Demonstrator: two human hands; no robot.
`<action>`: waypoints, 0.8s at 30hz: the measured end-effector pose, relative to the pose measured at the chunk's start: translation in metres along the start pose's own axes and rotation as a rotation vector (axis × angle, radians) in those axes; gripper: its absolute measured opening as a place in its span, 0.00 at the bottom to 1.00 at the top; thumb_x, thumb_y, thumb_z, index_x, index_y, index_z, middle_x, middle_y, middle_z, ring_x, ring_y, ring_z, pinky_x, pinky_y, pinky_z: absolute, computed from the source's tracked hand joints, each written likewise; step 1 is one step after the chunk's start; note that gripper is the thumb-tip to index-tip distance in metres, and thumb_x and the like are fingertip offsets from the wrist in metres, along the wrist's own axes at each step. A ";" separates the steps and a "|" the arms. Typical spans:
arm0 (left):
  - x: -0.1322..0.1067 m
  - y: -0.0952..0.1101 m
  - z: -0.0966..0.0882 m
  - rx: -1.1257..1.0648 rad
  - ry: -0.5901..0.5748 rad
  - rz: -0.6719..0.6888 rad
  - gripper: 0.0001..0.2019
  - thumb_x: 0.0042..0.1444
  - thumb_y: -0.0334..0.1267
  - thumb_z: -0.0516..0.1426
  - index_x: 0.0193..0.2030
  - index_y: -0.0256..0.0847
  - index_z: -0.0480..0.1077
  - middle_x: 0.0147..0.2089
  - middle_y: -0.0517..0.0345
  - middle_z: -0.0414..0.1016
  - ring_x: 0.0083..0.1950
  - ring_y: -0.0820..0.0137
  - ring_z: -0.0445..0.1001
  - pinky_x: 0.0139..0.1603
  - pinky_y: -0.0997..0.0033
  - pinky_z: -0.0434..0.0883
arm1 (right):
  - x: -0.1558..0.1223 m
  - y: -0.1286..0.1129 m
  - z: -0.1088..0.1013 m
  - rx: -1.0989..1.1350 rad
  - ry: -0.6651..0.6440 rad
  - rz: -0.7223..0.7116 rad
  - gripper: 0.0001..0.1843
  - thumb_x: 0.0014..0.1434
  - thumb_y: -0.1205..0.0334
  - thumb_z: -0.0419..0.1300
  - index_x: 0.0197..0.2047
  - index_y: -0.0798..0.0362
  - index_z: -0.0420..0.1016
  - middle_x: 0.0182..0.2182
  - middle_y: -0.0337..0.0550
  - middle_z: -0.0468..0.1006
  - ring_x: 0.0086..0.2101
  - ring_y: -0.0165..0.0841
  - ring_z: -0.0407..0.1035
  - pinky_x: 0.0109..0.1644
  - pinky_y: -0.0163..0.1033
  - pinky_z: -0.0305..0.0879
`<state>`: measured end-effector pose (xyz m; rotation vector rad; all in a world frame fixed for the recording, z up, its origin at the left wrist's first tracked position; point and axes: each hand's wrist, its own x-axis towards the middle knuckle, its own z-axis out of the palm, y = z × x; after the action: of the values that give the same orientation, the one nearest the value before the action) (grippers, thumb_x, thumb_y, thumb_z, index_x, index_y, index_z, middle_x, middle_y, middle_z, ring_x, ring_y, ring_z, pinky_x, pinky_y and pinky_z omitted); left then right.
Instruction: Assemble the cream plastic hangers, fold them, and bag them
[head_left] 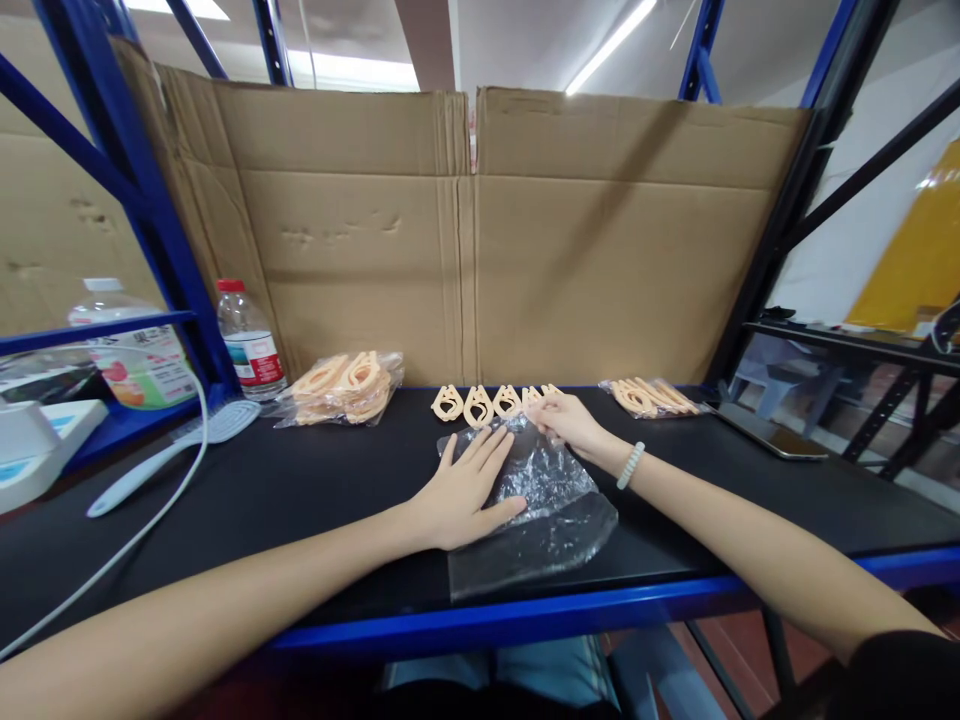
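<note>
A clear plastic bag (551,500) lies crumpled on the black tabletop in front of me. My left hand (469,490) rests flat on it, fingers spread. At the bag's far edge my right hand (568,422) is closed, pinching the film; its fingertips are partly hidden. Just beyond stands a row of several peach-coloured, teardrop-shaped plastic pieces with hollow middles, such as this peach piece (478,407). The right hand covers part of the row's right end.
A filled bag of peach pieces (345,388) lies at back left, a smaller filled bag (651,397) at back right. A phone (772,432) lies right. Left are a hairbrush (180,450), a white cable (176,497) and a bottle (251,345). Cardboard (360,240) closes the back.
</note>
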<state>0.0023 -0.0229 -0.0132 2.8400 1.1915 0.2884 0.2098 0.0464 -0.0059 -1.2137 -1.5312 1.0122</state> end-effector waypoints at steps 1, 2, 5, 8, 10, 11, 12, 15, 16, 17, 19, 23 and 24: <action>0.001 -0.002 0.000 -0.004 -0.011 -0.005 0.37 0.61 0.60 0.40 0.70 0.38 0.37 0.72 0.46 0.35 0.71 0.54 0.34 0.64 0.35 0.35 | 0.001 0.000 -0.002 -0.088 0.059 -0.081 0.08 0.54 0.63 0.58 0.25 0.55 0.66 0.15 0.33 0.65 0.15 0.23 0.56 0.18 0.29 0.50; 0.001 -0.003 0.000 -0.008 -0.016 -0.007 0.36 0.61 0.59 0.40 0.69 0.38 0.38 0.71 0.45 0.36 0.71 0.54 0.34 0.63 0.34 0.35 | 0.001 0.000 -0.004 -0.181 0.100 -0.157 0.07 0.55 0.63 0.57 0.26 0.55 0.67 0.16 0.34 0.67 0.17 0.24 0.60 0.20 0.30 0.54; 0.004 -0.009 -0.001 -0.005 0.081 0.005 0.31 0.63 0.53 0.43 0.68 0.40 0.44 0.70 0.44 0.45 0.70 0.54 0.41 0.64 0.35 0.37 | -0.003 -0.006 -0.011 -0.448 0.161 -0.365 0.07 0.57 0.62 0.55 0.33 0.56 0.72 0.24 0.42 0.75 0.26 0.31 0.69 0.31 0.35 0.63; 0.006 -0.012 -0.006 -0.003 0.324 0.058 0.23 0.64 0.44 0.47 0.64 0.41 0.54 0.66 0.46 0.57 0.67 0.58 0.52 0.66 0.45 0.45 | -0.011 -0.015 -0.019 -0.615 0.203 -0.555 0.10 0.60 0.62 0.52 0.39 0.55 0.73 0.33 0.46 0.77 0.33 0.34 0.70 0.39 0.39 0.65; 0.006 -0.011 -0.012 -0.042 0.423 0.083 0.18 0.63 0.40 0.48 0.59 0.41 0.60 0.60 0.48 0.65 0.62 0.60 0.60 0.63 0.51 0.54 | -0.011 -0.018 -0.028 -0.680 0.225 -0.600 0.11 0.62 0.62 0.50 0.40 0.54 0.73 0.34 0.45 0.77 0.34 0.35 0.70 0.41 0.40 0.64; 0.005 -0.010 -0.014 -0.066 0.434 0.076 0.17 0.62 0.41 0.50 0.56 0.41 0.62 0.58 0.49 0.68 0.59 0.60 0.63 0.61 0.52 0.58 | -0.008 -0.017 -0.034 -0.715 0.238 -0.599 0.12 0.62 0.63 0.50 0.40 0.54 0.73 0.34 0.45 0.77 0.34 0.35 0.70 0.41 0.40 0.65; 0.005 -0.009 -0.016 -0.085 0.424 0.059 0.16 0.61 0.42 0.51 0.54 0.41 0.63 0.55 0.49 0.69 0.57 0.59 0.65 0.59 0.53 0.61 | -0.003 -0.014 -0.041 -0.756 0.253 -0.591 0.12 0.62 0.64 0.49 0.41 0.54 0.73 0.34 0.45 0.77 0.35 0.36 0.70 0.43 0.41 0.65; 0.001 -0.004 -0.017 -0.097 0.329 0.012 0.22 0.54 0.48 0.56 0.53 0.40 0.64 0.54 0.48 0.70 0.56 0.55 0.66 0.56 0.49 0.62 | 0.018 0.005 -0.065 -0.916 0.175 -0.603 0.18 0.59 0.73 0.47 0.48 0.57 0.72 0.40 0.50 0.77 0.43 0.39 0.69 0.50 0.45 0.64; 0.000 -0.003 -0.016 -0.096 0.296 0.009 0.24 0.52 0.48 0.58 0.53 0.40 0.63 0.54 0.48 0.69 0.56 0.54 0.66 0.56 0.48 0.62 | 0.026 0.014 -0.072 -0.963 0.106 -0.617 0.22 0.56 0.77 0.46 0.50 0.58 0.71 0.44 0.52 0.76 0.47 0.39 0.67 0.53 0.46 0.63; -0.001 -0.002 -0.014 -0.095 0.265 0.011 0.25 0.51 0.47 0.59 0.54 0.40 0.63 0.55 0.48 0.69 0.56 0.53 0.66 0.57 0.47 0.61 | 0.033 0.024 -0.078 -1.010 0.015 -0.628 0.25 0.54 0.79 0.46 0.53 0.58 0.69 0.49 0.52 0.73 0.51 0.40 0.65 0.56 0.47 0.61; -0.002 -0.002 -0.010 -0.100 0.215 0.025 0.25 0.51 0.44 0.59 0.55 0.40 0.62 0.56 0.48 0.69 0.56 0.54 0.66 0.59 0.45 0.58 | 0.044 0.040 -0.087 -1.102 -0.143 -0.601 0.34 0.49 0.83 0.46 0.59 0.56 0.65 0.59 0.53 0.64 0.58 0.40 0.57 0.60 0.49 0.56; -0.002 -0.007 -0.005 -0.153 0.155 0.079 0.22 0.55 0.39 0.55 0.57 0.41 0.59 0.57 0.49 0.68 0.58 0.57 0.65 0.64 0.43 0.51 | 0.053 0.058 -0.093 -1.206 -0.274 -0.490 0.44 0.44 0.87 0.45 0.64 0.52 0.58 0.66 0.53 0.49 0.64 0.43 0.44 0.63 0.51 0.52; -0.002 -0.009 -0.005 -0.170 0.141 0.100 0.21 0.56 0.38 0.54 0.57 0.42 0.58 0.57 0.49 0.68 0.58 0.57 0.65 0.64 0.43 0.50 | 0.053 0.058 -0.094 -1.214 -0.279 -0.480 0.45 0.44 0.87 0.45 0.64 0.51 0.58 0.66 0.52 0.48 0.64 0.43 0.43 0.62 0.52 0.52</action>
<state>-0.0061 -0.0179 -0.0098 2.7726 0.9939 0.5745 0.3087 0.1151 -0.0295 -1.3380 -2.6335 -0.1916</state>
